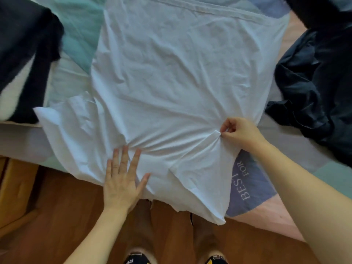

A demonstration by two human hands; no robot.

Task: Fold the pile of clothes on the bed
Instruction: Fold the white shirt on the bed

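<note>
You're pinning the white shirt (171,82) flat with your open left hand (122,180) while your right hand (240,132) is pinching a pleat, tensioning the fold.

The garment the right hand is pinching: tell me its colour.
Plain white shirt, pinched by the right hand; head view.

I see the left hand (122,180) flat on the white shirt (171,82) on the bed (323,174); right hand (240,132) pinches a fold, dark clothes (314,82) beside, probably trousers.
</note>
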